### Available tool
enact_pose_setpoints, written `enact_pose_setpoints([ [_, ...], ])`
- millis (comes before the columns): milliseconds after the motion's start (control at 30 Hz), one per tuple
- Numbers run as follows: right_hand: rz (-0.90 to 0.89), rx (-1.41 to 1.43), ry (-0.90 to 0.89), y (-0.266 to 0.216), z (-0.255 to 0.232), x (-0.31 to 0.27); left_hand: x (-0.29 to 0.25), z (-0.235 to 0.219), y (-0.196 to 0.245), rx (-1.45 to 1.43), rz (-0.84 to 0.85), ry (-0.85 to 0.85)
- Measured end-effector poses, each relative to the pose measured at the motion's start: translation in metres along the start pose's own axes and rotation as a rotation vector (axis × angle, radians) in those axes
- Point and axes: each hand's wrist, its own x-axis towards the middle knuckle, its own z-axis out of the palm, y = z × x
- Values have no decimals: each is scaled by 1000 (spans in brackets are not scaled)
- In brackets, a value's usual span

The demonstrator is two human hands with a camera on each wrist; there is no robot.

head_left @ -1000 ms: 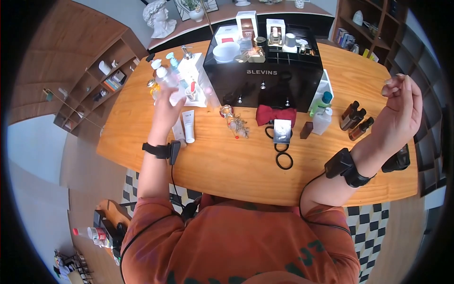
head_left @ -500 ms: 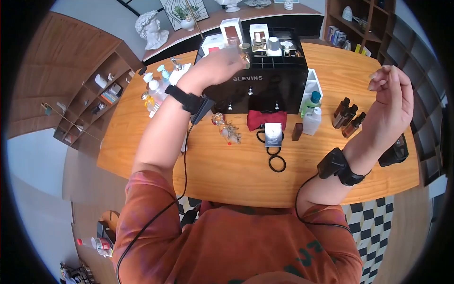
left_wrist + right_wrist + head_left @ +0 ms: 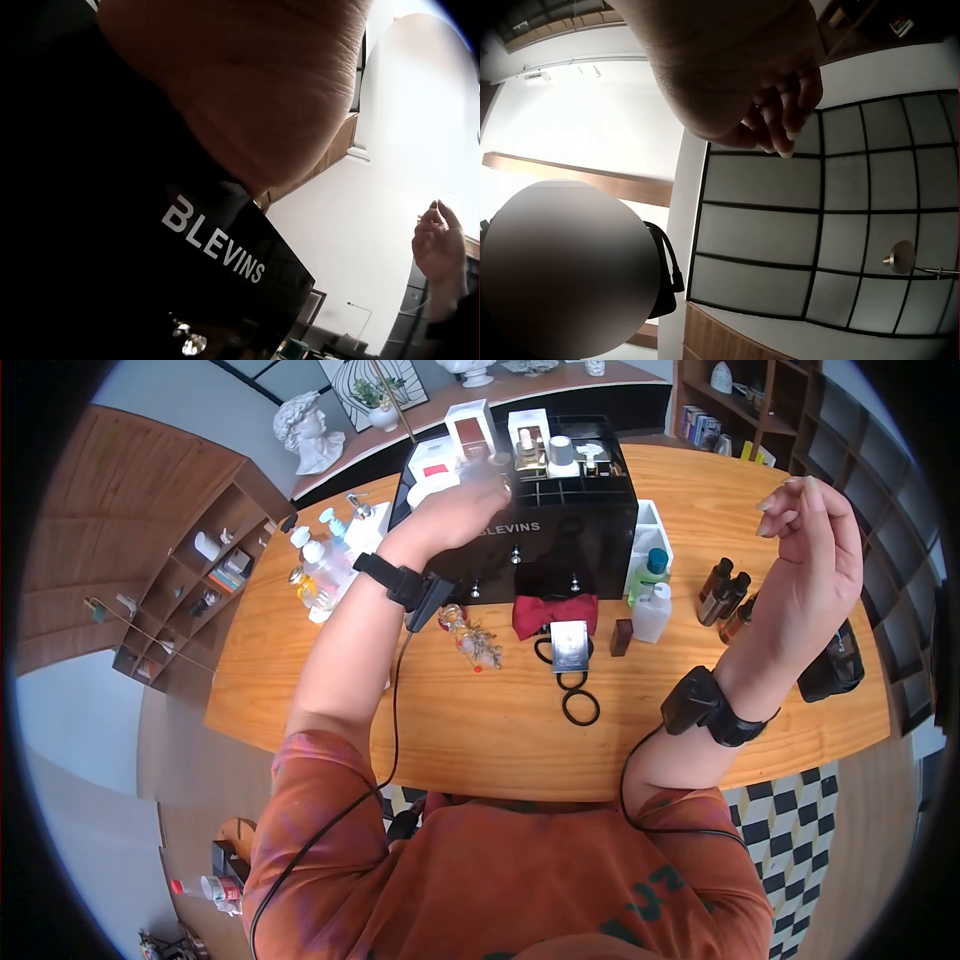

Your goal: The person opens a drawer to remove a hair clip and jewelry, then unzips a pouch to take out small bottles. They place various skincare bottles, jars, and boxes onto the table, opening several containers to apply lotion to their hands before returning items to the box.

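My left hand [image 3: 458, 512] reaches over the front left of a black cosmetics box [image 3: 560, 545] lettered BLEVINS. Its fingers are blurred among the small bottles and compartments on top, and I cannot tell whether they hold anything. In the left wrist view the heel of the left hand [image 3: 255, 97] covers the box's upper edge, with the fingers hidden. Beside the fingers stand a white carton with a brown front [image 3: 470, 428] and a white box with a red patch [image 3: 434, 460]. Raised over the table's right side, my right hand [image 3: 815, 545] is empty, its fingers loosely bent.
Pump bottles [image 3: 318, 555] crowd the left. Before the box lie a dried flower sprig [image 3: 478, 645], a red bow tie [image 3: 553, 616], a small card [image 3: 570, 647] and black hair ties [image 3: 580, 708]. Brown bottles [image 3: 718, 595] and a black pouch [image 3: 832, 665] sit at right.
My left hand has moved from the pump bottles at left, up and right to the top of the black box. The right hand keeps its raised pose. The head view has shifted slightly.
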Motion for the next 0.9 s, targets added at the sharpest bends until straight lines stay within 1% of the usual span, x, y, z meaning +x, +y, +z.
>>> enact_pose_setpoints([
  [33, -4, -4, 10, 0, 0, 0, -1, 0, 3, -14, -27, 42],
  [67, -5, -4, 9, 1, 0, 0, -2, -1, 5, -14, -27, 42],
  [133, -15, -12, -5, 2, -2, 0, 0, -6, 13, -201, -193, 12],
  [167, -14, -12, -6, 2, -2, 0, -1, -9, 21, -202, -194, 12],
  [233, -11, -21, -5, 2, 0, 0, -4, -14, 36, -44, -307, 46],
  [267, -10, -21, -6, 2, 0, 0, -4, -11, 34, -44, -308, 46],
  [333, -10, -21, -8, 1, 0, 0, -3, -6, 29, -104, -249, 199],
  [367, -10, -22, -8, 1, 0, 0, -4, -5, 30, -104, -249, 198],
  [433, -13, -27, 7, 1, 1, 0, -5, -5, 33, -110, -275, 305],
  [467, -13, -28, 8, 1, 0, 0, -5, -3, 32, -111, -275, 304],
  [533, -25, -19, -13, 2, -1, 0, -5, 6, 29, -44, -241, 457],
  [567, -24, -20, -13, 1, -1, 0, -4, 9, 27, -45, -241, 456],
  [633, -10, 11, -30, 0, 0, 0, 0, 11, 24, -65, -216, 599],
  [667, -8, 9, -30, 0, 0, 0, 2, 10, 23, -66, -217, 597],
  [733, -1, 34, -30, 1, 0, 0, 5, 7, 21, -200, -297, 604],
  [867, -7, 27, -40, 2, 0, 0, 9, 6, 17, -166, -308, 625],
  [900, -5, 34, -41, 2, 0, 0, 10, 5, 16, -142, -279, 653],
])
